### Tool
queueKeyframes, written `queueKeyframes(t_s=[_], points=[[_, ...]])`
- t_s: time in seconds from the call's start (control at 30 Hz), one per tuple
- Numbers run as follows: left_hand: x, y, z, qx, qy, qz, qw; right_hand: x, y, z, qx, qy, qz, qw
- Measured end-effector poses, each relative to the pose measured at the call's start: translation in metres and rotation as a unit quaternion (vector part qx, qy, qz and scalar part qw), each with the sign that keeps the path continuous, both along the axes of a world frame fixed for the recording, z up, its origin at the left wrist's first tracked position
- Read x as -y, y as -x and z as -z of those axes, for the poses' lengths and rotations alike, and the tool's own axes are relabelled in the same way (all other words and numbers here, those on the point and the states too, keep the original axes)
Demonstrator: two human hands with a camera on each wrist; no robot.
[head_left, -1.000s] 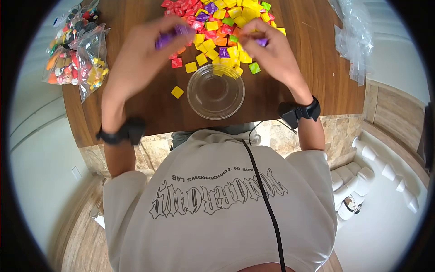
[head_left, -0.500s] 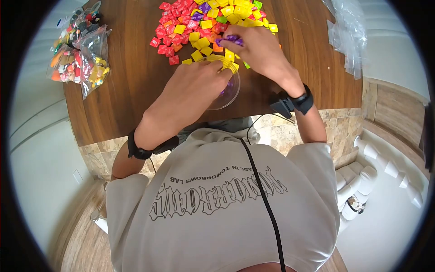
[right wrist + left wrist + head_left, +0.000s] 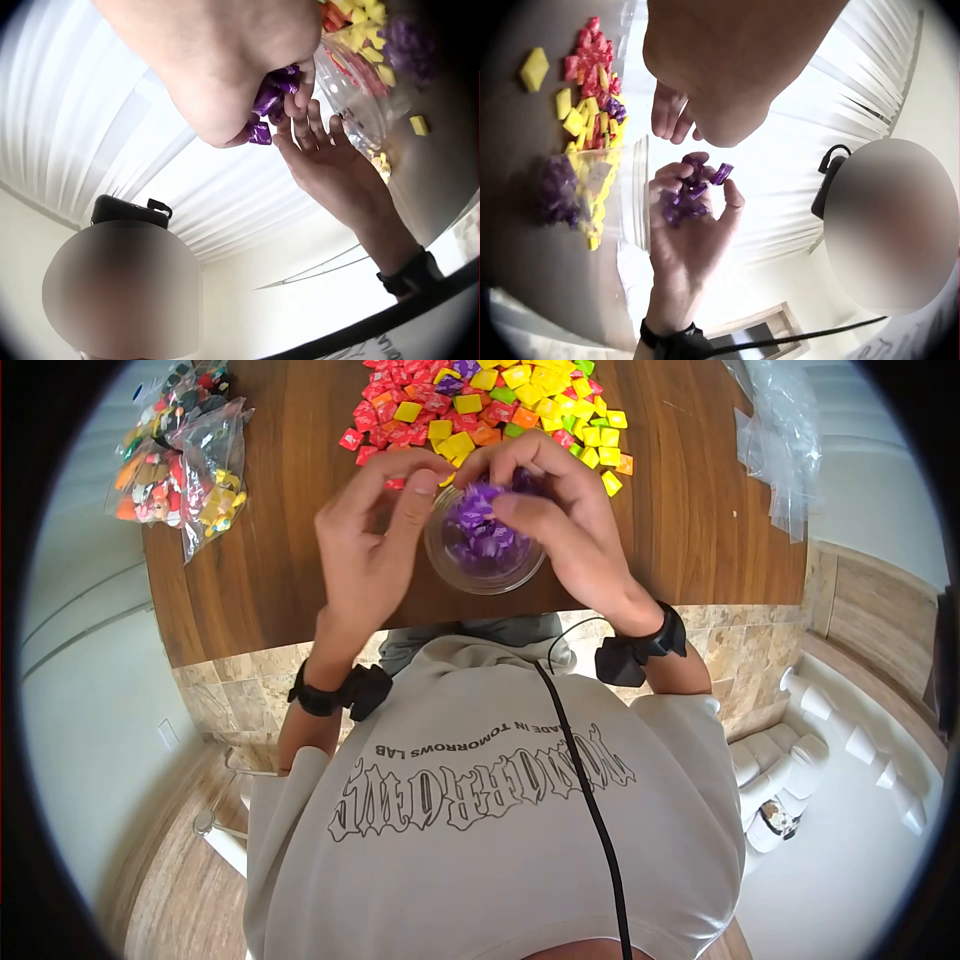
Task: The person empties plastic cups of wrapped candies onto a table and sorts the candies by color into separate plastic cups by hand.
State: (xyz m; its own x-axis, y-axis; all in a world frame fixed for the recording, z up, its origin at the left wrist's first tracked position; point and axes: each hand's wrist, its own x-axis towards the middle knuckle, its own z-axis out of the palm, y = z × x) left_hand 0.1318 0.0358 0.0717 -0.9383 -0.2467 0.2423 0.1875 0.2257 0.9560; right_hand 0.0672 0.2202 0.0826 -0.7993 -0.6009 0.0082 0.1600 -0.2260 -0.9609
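Note:
A clear round plastic bowl (image 3: 487, 589) stands near the table's front edge, with purple-wrapped candies (image 3: 560, 191) inside. Over its right side, my right hand (image 3: 578, 530) holds several purple-wrapped candies (image 3: 271, 101) in a cupped palm; one (image 3: 721, 174) lies near the thumb tip. My left hand (image 3: 360, 540) is at the bowl's left, fingers loosely bent and thumb apart, with nothing visible in its grasp. Its fingertips are close to the right hand's fingers in the right wrist view.
Beyond the bowl spreads a pile of red, yellow, orange and green wrapped candies (image 3: 540, 400), with a few purple ones (image 3: 450, 382) among them. Bags of small toy figures (image 3: 180, 480) lie at the left edge, clear plastic bags (image 3: 775, 450) at the right edge.
Purple candies went from my left hand into the bowl; that hand then drew back left of it. My right hand came from the pile to the bowl, still holding purple candies.

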Motion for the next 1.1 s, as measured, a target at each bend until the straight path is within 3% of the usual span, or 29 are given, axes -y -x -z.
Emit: queueKeyframes(t_s=[0.07,0.13,0.2,0.27,0.33,0.4,0.5,0.6,0.67,0.7,0.77,0.8,0.83,0.87,0.93,1.0,1.1], points=[[-0.006,-0.003,0.007,0.007,0.047,-0.004,0.999,0.002,-0.004,0.001,-0.039,0.049,0.008,0.998],[-0.010,0.001,0.013,-0.036,0.067,-0.003,0.997,0.000,-0.003,0.003,-0.043,0.033,-0.002,0.999],[-0.010,0.000,0.018,-0.096,0.150,-0.005,0.984,0.000,-0.002,0.005,-0.155,0.004,-0.018,0.988],[-0.013,0.001,0.019,-0.114,0.138,-0.012,0.984,0.004,-0.001,0.004,-0.217,-0.019,0.007,0.976],[-0.012,0.001,0.023,-0.140,0.136,-0.012,0.981,0.005,0.000,0.001,-0.359,-0.112,0.023,0.926],[-0.009,0.000,0.022,-0.131,0.121,-0.005,0.984,0.007,-0.002,0.003,-0.376,-0.147,0.028,0.915],[0.002,0.011,0.020,-0.116,0.098,-0.007,0.988,0.011,-0.006,0.010,-0.485,-0.208,0.092,0.845],[0.016,0.043,0.010,-0.080,0.106,-0.032,0.991,0.007,0.003,0.008,-0.516,-0.182,0.088,0.833],[0.027,0.080,0.007,-0.074,0.285,-0.006,0.956,0.008,0.028,-0.004,-0.529,-0.209,0.131,0.812],[0.030,0.095,0.015,-0.075,0.285,-0.005,0.956,0.012,0.048,-0.009,-0.536,-0.247,0.134,0.796],[0.035,0.118,0.028,-0.106,0.428,0.020,0.897,0.022,0.090,-0.002,-0.543,-0.285,0.140,0.777],[0.035,0.120,0.030,-0.109,0.429,0.020,0.897,0.028,0.113,0.010,-0.574,-0.306,0.122,0.750],[0.035,0.124,0.032,-0.041,0.378,0.040,0.924,0.031,0.129,0.017,-0.603,-0.325,0.104,0.721],[0.037,0.128,0.034,0.028,0.325,0.059,0.944,0.030,0.135,0.024,-0.605,-0.324,0.107,0.719],[0.045,0.124,0.038,0.060,0.310,0.054,0.947,0.027,0.141,0.039,-0.602,-0.348,0.029,0.718],[0.057,0.120,0.043,0.099,0.294,0.046,0.950,0.017,0.133,0.040,-0.592,-0.358,0.012,0.722],[0.070,0.115,0.042,0.136,-0.015,0.092,0.986,-0.001,0.122,0.028,-0.561,-0.395,-0.018,0.728]])
